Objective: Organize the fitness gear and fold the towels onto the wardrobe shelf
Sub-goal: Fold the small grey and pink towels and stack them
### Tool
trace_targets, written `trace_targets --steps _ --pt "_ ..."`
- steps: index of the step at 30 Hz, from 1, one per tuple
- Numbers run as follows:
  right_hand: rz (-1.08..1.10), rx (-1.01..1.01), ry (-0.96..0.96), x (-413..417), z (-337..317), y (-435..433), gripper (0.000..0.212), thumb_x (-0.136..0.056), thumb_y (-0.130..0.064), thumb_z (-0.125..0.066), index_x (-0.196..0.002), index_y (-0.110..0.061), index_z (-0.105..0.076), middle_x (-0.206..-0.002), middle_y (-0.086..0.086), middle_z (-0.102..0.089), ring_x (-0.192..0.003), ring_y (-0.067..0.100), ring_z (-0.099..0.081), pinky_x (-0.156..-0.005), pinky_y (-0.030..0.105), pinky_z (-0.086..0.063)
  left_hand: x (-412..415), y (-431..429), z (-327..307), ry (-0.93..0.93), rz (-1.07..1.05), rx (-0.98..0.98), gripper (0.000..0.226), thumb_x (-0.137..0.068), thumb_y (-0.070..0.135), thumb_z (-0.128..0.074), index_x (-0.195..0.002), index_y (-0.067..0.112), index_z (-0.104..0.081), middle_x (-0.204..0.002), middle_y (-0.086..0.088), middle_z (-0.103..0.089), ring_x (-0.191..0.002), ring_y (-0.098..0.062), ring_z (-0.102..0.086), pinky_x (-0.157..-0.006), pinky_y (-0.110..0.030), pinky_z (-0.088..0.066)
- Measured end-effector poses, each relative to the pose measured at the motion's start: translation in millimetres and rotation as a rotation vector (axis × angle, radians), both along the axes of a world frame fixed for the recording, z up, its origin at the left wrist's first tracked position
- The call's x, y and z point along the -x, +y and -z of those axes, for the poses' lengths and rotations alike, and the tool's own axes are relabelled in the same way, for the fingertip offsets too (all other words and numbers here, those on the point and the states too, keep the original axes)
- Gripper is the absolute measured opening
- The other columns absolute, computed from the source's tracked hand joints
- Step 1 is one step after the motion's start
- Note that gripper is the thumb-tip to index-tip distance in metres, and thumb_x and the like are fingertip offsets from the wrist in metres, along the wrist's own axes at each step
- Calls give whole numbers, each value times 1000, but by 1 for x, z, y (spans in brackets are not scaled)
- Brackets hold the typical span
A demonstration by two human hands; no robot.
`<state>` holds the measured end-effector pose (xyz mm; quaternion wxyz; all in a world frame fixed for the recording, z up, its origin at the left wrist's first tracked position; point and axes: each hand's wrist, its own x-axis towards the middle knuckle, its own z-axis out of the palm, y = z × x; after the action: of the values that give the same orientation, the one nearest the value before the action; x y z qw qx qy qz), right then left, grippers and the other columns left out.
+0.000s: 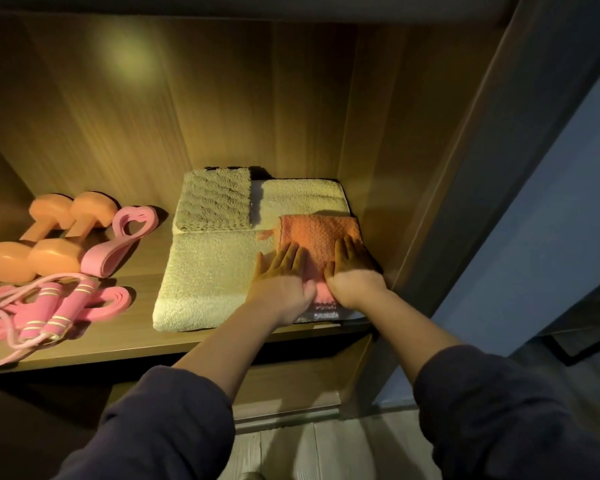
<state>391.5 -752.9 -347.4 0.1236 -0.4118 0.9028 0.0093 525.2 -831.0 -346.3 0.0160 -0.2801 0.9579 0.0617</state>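
A folded pink towel [317,233] lies on top of a large folded cream towel [205,278] at the right of the wardrobe shelf [125,337]. My left hand [281,278] and my right hand [352,268] press flat on the pink towel's near part, fingers straight and side by side. A small folded grey-beige towel [215,202] sits on the cream towel's far left corner. On the shelf's left lie two orange dumbbells [49,233], a pink heart-shaped loop band [125,237] and a pink skipping rope [45,313].
The wardrobe's wooden right wall [413,168] stands close beside the towels. A dark door frame [520,140] runs down the right. Below the shelf are a lower wooden panel [291,386] and pale floor [326,452].
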Motion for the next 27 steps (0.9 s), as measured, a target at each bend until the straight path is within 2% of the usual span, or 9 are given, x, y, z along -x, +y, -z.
trace_targets --steps 4,5,7,9,14,19,21,23,27 --pt "13 59 23 8 -25 -6 64 -101 -40 -24 -156 -11 -8 -165 5 -2 -150 25 -6 -120 40 -11 11 -5 -21 103 -61 35 57 -96 38 -34 -150 17 -28 -159 -5 -26 -146 -20 -25 -119 -52 -16" --pt "6 106 53 8 -28 -6 64 -101 -40 -24 -156 -11 -8 -165 6 -1 -151 25 -5 -120 40 -9 13 -5 -22 129 -83 56 58 -96 37 -36 -151 17 -27 -161 -3 -22 -147 -19 -22 -119 -51 -18" --pt "-29 123 75 2 -25 -2 65 -103 -42 -19 -156 -12 3 -164 7 10 -151 24 7 -121 38 0 14 -2 -15 98 -105 39 64 -101 40 -26 -157 19 -4 -165 2 6 -151 -15 3 -121 -52 -7" --pt "-34 69 29 -2 -14 3 65 -104 -45 -13 -155 -10 8 -163 10 14 -151 24 8 -121 37 2 14 -2 -4 27 -111 24 65 -101 45 -14 -156 19 10 -162 3 19 -149 -13 15 -121 -53 2" --pt "-81 78 28 5 -2 -5 64 -104 -42 -14 -155 -11 11 -163 8 16 -151 21 11 -119 32 8 14 -13 7 -48 -135 11 67 -99 48 -8 -156 17 9 -164 1 13 -150 -14 10 -121 -53 2" --pt "-64 44 3 11 -11 -14 64 -103 -41 -22 -156 -9 -5 -165 9 2 -151 26 -2 -122 38 -4 27 -15 -12 -117 -126 76 68 -94 49 -26 -154 19 -15 -162 -2 -14 -149 -21 -10 -117 -55 -2" --pt "-25 130 18 15 -18 -18 63 -101 -40 -27 -155 -11 -12 -165 6 -4 -150 27 -6 -122 40 -8 32 -16 -16 -51 -85 141 76 -90 55 -29 -155 26 -3 -163 0 -2 -150 -21 2 -117 -58 1" --pt "-26 181 53 15 -20 -18 65 -101 -41 -27 -157 -14 -4 -165 4 4 -151 25 2 -121 39 -2 34 -17 -13 -12 -62 116 76 -93 59 -18 -154 26 13 -161 2 20 -148 -20 21 -116 -57 13" --pt "-96 115 66 13 2 -13 65 -104 -41 -16 -154 -14 15 -162 6 22 -149 23 18 -121 36 10 33 -19 5 -20 -133 15 70 -97 55 -8 -153 23 19 -159 -5 27 -147 -23 25 -118 -56 12"
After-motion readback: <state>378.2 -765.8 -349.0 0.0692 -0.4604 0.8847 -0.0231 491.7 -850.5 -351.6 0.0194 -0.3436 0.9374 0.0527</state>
